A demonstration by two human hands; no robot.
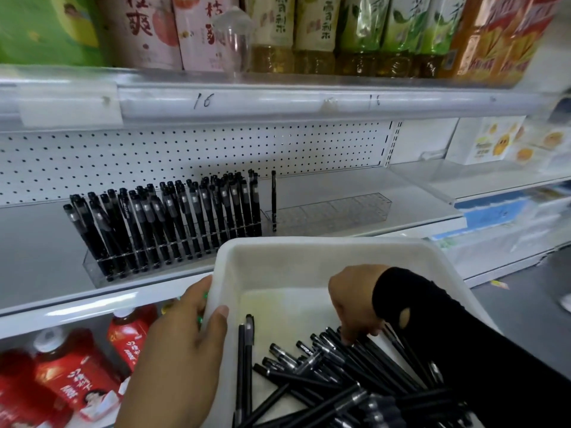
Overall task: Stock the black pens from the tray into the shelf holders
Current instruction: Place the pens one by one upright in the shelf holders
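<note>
Head view: your left hand [185,341] grips the white plastic tray [309,264]; your right hand [352,301] curls fingers onto slim black pens [324,369], hold unclear. Probably light, stiff, slick: pinch mid-barrel.

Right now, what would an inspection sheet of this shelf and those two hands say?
Surface: grey shelf with pegboard back.
Job's things: white tray holds loose black pens; left holder full; right holder has one pen.
Clutter: clear cup on upper shelf.
Grippers: left hand grips tray rim; right hand reaches into pens, grip unclear.
Cables: nothing seen.
Surroundings: drink bottles above, red bottles below.
</note>
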